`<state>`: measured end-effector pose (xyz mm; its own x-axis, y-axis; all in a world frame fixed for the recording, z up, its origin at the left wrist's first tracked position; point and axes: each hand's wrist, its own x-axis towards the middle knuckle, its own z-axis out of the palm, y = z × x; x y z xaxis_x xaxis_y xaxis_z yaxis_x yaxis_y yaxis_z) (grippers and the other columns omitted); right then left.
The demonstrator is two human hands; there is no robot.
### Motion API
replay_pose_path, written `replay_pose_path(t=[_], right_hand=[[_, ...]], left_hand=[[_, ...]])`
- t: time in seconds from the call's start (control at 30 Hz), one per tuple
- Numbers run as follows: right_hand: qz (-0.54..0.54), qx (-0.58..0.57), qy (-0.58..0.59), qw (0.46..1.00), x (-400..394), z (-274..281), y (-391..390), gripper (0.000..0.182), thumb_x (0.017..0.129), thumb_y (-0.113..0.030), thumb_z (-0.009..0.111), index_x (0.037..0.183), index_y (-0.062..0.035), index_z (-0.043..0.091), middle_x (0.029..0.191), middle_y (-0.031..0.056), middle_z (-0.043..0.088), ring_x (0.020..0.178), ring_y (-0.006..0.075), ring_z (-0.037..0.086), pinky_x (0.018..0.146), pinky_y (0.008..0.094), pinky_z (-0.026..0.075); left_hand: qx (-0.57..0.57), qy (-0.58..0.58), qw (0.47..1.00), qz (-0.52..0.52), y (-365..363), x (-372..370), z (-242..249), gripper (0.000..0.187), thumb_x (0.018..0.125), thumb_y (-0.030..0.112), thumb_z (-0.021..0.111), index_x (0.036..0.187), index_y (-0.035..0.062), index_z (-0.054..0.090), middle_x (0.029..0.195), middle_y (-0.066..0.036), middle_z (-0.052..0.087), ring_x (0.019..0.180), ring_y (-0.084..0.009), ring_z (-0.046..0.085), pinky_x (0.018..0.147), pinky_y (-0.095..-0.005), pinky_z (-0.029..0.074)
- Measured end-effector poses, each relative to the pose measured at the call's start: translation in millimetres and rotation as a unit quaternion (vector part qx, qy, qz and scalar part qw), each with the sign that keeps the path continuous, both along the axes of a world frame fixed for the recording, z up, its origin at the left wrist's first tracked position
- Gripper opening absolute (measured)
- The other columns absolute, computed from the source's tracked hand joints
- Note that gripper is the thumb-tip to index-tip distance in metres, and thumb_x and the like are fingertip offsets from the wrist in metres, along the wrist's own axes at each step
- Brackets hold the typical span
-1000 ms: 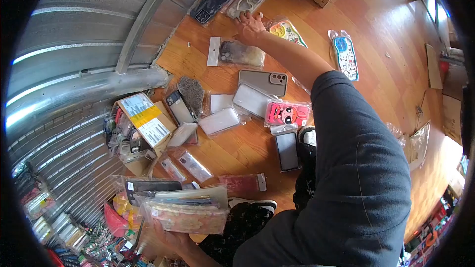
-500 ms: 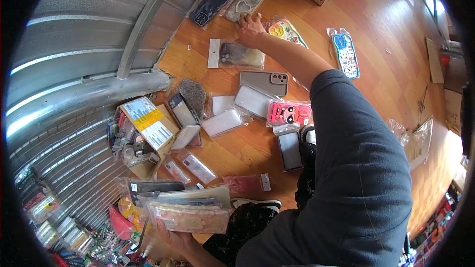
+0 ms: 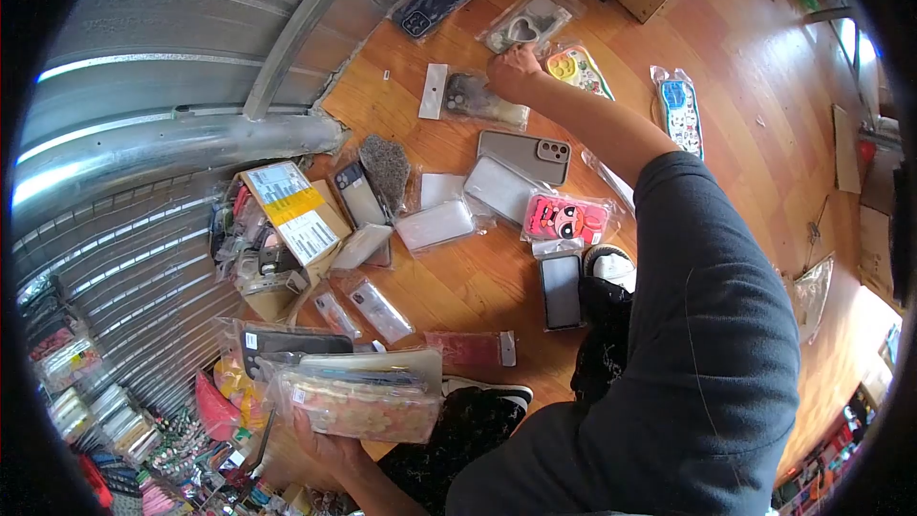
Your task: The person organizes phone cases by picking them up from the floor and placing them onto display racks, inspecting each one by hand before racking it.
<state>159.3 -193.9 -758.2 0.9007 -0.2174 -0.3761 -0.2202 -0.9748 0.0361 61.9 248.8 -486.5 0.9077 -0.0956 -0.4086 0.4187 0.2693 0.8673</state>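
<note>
My left hand (image 3: 330, 447) holds a thick stack of bagged phone cases (image 3: 368, 411), its fingers wrapped under the near side. A floral, pinkish case faces outward, and a dark case (image 3: 301, 344) sticks out behind. At the far end of my reach, my right hand (image 3: 517, 73) has curled fingers at the lower edge of a bagged clear case with a heart-shaped ring (image 3: 537, 11). The fingertips are partly hidden. Close by lie a bagged grey case with a white tag (image 3: 485, 102) and a colourful case with a yellow smiley (image 3: 576, 69).
More cases lie on the wooden floor, among them a beige one (image 3: 535, 155), a pink cartoon one (image 3: 565, 218) and a dark blue one (image 3: 439, 5). An opened cardboard box (image 3: 296, 220) full of cases stands by the metal wall. My shoe (image 3: 611, 268) is beside a black-framed case (image 3: 561, 289).
My right hand has drawn back slightly and its fingers have curled in. The heart-ring case has shifted a little to the right with it. The whole view has tilted slightly; my left hand keeps its stack.
</note>
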Motion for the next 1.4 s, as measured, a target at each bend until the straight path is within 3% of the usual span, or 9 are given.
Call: replay_pose_path(t=[0.13,0.23,0.33,0.4,0.47,0.57,0.7,1.0,1.4], right_hand=[[-0.004,-0.012,-0.002,1.000,-6.0,-6.6,3.1,0.046,0.077,-0.043,0.051,0.099,-0.0024,0.057,0.099,0.0141,0.058,0.093,0.0317,0.054,0.071,0.0544,0.039],[-0.023,0.029,0.019,0.999,-12.8,-4.2,11.7,0.034,0.078,-0.032,0.049,0.096,-0.0044,0.058,0.096,0.0142,0.058,0.091,0.0293,0.053,0.068,0.0520,0.043],[0.012,-0.012,-0.084,0.996,-48.0,14.7,40.1,0.030,0.077,-0.026,0.048,0.098,-0.0048,0.054,0.097,0.0143,0.052,0.091,0.0278,0.051,0.066,0.0461,0.046],[0.016,0.143,-0.176,0.974,-71.6,-1.9,60.1,0.036,0.073,-0.027,0.056,0.100,-0.0040,0.051,0.098,0.0150,0.048,0.093,0.0296,0.050,0.068,0.0433,0.046],[0.007,0.239,-0.169,0.956,-106.9,20.9,71.8,0.040,0.069,-0.026,0.061,0.100,-0.0037,0.051,0.097,0.0153,0.047,0.094,0.0313,0.048,0.071,0.0409,0.046],[-0.035,0.248,-0.154,0.956,-152.5,24.8,76.5,0.040,0.068,-0.025,0.062,0.100,-0.0039,0.051,0.099,0.0148,0.046,0.097,0.0309,0.046,0.076,0.0408,0.043],[-0.138,0.256,-0.163,0.943,-204.3,16.8,75.0,0.037,0.068,-0.024,0.061,0.098,-0.0044,0.052,0.098,0.0140,0.047,0.096,0.0311,0.046,0.079,0.0412,0.041],[-0.181,0.285,-0.156,0.928,-244.2,15.1,99.3,0.026,0.075,-0.022,0.050,0.094,-0.0042,0.054,0.094,0.0141,0.049,0.093,0.0288,0.047,0.075,0.0406,0.042],[-0.034,0.313,-0.267,0.911,-280.9,3.7,126.9,0.021,0.066,-0.013,0.056,0.086,-0.0047,0.053,0.097,0.0122,0.047,0.091,0.0279,0.046,0.074,0.0391,0.041]], left_hand=[[0.020,-0.013,1.000,0.020,0.3,-1.2,1.5,0.051,0.084,0.029,0.044,0.124,-0.0004,0.032,0.122,-0.018,0.039,0.109,-0.0305,0.042,0.092,-0.0449,0.034],[0.065,-0.025,0.995,0.075,-0.7,-1.6,1.1,0.058,0.079,0.029,0.051,0.124,-0.0006,0.031,0.120,-0.018,0.040,0.110,-0.0308,0.041,0.092,-0.0458,0.034],[0.014,-0.035,0.998,-0.048,7.1,1.9,3.4,0.050,0.085,0.028,0.044,0.124,-0.0006,0.032,0.123,-0.018,0.038,0.110,-0.0300,0.040,0.092,-0.0447,0.033],[0.012,-0.015,0.998,-0.054,7.1,4.3,3.8,0.051,0.083,0.027,0.046,0.124,0.0000,0.032,0.124,-0.018,0.037,0.111,-0.0305,0.039,0.093,-0.0452,0.033],[0.069,-0.020,0.995,0.065,6.5,5.7,0.1,0.052,0.082,0.026,0.048,0.125,0.0002,0.031,0.125,-0.018,0.036,0.112,-0.0309,0.038,0.094,-0.0456,0.032],[0.132,-0.037,0.982,0.127,-17.0,3.4,3.8,0.052,0.082,0.025,0.049,0.124,0.0002,0.033,0.125,-0.018,0.036,0.112,-0.0306,0.039,0.094,-0.0455,0.033],[0.179,-0.060,0.975,0.117,-36.3,0.7,6.0,0.051,0.082,0.027,0.048,0.123,-0.0001,0.034,0.123,-0.017,0.038,0.112,-0.0294,0.040,0.094,-0.0446,0.033],[0.177,-0.071,0.982,-0.003,-16.6,11.4,-1.2,0.054,0.082,0.033,0.048,0.123,-0.0007,0.035,0.124,-0.017,0.039,0.113,-0.0286,0.039,0.095,-0.0428,0.032],[0.173,-0.096,0.980,-0.002,-2.4,24.0,-9.7,0.055,0.081,0.029,0.051,0.124,-0.0011,0.034,0.124,-0.018,0.039,0.113,-0.0303,0.040,0.094,-0.0450,0.033]])
